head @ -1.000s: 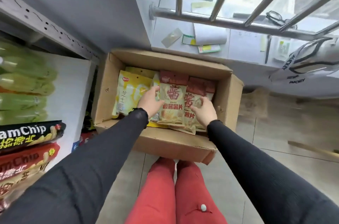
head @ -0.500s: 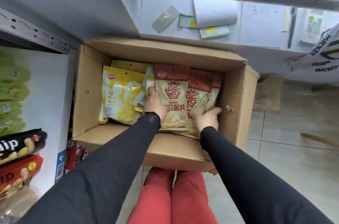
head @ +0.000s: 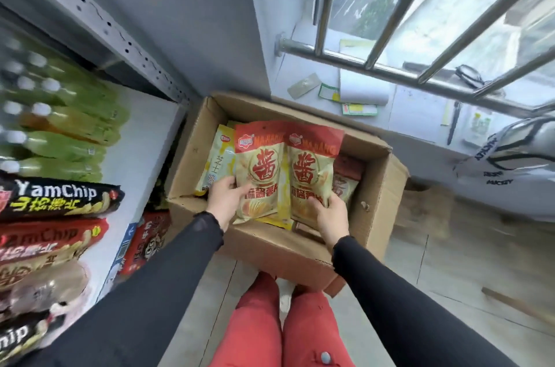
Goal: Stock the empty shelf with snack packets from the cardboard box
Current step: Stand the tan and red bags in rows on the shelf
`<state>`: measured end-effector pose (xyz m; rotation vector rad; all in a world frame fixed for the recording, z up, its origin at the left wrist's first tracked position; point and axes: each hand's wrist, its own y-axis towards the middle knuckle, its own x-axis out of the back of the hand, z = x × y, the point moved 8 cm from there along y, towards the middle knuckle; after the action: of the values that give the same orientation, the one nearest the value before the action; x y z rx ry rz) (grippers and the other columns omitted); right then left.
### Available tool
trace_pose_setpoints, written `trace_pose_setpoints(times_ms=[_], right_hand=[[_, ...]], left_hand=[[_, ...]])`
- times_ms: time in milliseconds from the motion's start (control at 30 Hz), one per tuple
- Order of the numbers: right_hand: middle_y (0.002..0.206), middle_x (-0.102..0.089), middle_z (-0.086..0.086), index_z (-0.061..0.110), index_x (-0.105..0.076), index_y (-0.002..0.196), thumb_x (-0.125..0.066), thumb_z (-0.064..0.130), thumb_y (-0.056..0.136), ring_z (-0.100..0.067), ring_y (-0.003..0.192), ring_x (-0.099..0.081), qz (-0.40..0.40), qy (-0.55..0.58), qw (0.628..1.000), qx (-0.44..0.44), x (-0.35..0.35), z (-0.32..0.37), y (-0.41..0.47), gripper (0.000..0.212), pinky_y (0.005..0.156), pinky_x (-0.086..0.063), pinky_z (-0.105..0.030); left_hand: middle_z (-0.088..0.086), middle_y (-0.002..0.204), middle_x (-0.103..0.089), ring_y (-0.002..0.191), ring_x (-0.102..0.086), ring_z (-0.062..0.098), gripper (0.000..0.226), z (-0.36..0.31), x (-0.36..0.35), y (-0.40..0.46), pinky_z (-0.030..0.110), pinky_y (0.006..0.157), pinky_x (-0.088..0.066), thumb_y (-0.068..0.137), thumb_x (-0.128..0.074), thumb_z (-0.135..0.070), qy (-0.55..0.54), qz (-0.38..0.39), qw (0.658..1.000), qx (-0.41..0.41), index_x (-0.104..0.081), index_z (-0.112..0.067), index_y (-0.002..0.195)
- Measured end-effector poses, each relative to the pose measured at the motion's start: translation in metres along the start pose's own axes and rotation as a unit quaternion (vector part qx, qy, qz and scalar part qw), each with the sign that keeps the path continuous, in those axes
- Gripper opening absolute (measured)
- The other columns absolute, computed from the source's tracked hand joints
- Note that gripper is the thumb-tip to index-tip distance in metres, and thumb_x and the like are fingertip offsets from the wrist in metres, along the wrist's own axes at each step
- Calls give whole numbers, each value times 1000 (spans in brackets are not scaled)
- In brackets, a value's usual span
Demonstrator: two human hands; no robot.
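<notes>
Hands (head: 225,201) gripping seemingly two packets (head: 285,174)

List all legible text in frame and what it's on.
"YamChip": black packet on the shelf.
"amChip": red packet below it.
"MAJIANG": red-topped packets that both hands hold.
"MICKEY": white bag, right.
Chinese print on packets, yellow packet and windowsill papers: unreadable.
</notes>
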<state>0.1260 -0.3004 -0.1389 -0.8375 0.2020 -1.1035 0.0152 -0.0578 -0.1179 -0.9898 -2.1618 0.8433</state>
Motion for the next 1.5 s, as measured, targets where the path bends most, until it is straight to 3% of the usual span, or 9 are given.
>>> trace_pose_setpoints(times_ms=[200,333,433,533,600,767,1033,1367,1500], right_hand=[[111,-76,4,23,-66,120,-66,19,94,-20,104,-72,133,-17,973,187,-33,158,-75,27,95,-56,-53],[120,-74,-1,19,-61,129,-69,19,94,-23,112,-69,227,14,930,289,-86,272,-142,36,97,-56,-48],[121,-74,-7,15,-63,126,-67,14,97,-29,114,-69,309,50,891,328,-137,341,-200,30,94,-57,-45],[113,-77,-3,18,-67,117,-66,14,97,-25,106,-73,370,59,860,346,-192,395,-258,21,85,-60,-39],[111,-77,-7,15,-68,117,-68,14,96,-30,104,-73,402,53,843,353,-233,421,-290,21,86,-60,-43],[91,-80,-1,13,-69,106,-67,9,95,-18,79,-77,445,29,814,373,-341,462,-352,11,66,-62,-30],[113,-76,-15,8,-63,125,-68,12,95,-38,101,-74,508,7,789,345,-503,484,-417,30,86,-61,-52],[110,-77,-11,9,-62,121,-68,12,96,-31,95,-76,530,-30,777,339,-621,502,-443,26,74,-63,-41],[113,-77,-10,8,-62,123,-68,12,97,-31,99,-76,553,-50,759,340,-655,509,-449,28,79,-63,-43]], left_hand=[[-1,106,-76,94,-74,7,13,-78,113,-125,25,76,-60,102,-58,-11,-162,-127,972,-114,-67,-20,107],[5,115,-76,111,-71,22,18,-112,202,-207,43,96,-56,102,-59,-13,-246,-200,929,-189,-67,-11,118],[5,118,-75,113,-71,20,19,-134,268,-267,36,91,-57,103,-56,-13,-291,-229,894,-253,-66,-9,119],[8,119,-75,112,-71,24,21,-139,340,-312,43,92,-56,103,-56,-16,-325,-268,861,-284,-66,-8,120],[9,118,-75,111,-71,26,22,-133,392,-331,45,91,-57,103,-56,-16,-345,-299,840,-293,-66,-6,120],[8,121,-74,112,-71,27,26,-111,508,-350,51,91,-57,106,-51,-17,-372,-325,815,-303,-64,-9,128],[5,122,-74,113,-71,24,27,-75,659,-353,52,93,-56,104,-54,-14,-446,-346,763,-314,-65,-14,128],[3,117,-76,108,-73,23,23,-41,747,-333,47,91,-58,105,-54,-16,-480,-388,735,-281,-68,-16,123],[0,110,-78,99,-75,18,22,-38,759,-325,39,77,-61,105,-53,-18,-474,-427,723,-267,-70,-20,119]])
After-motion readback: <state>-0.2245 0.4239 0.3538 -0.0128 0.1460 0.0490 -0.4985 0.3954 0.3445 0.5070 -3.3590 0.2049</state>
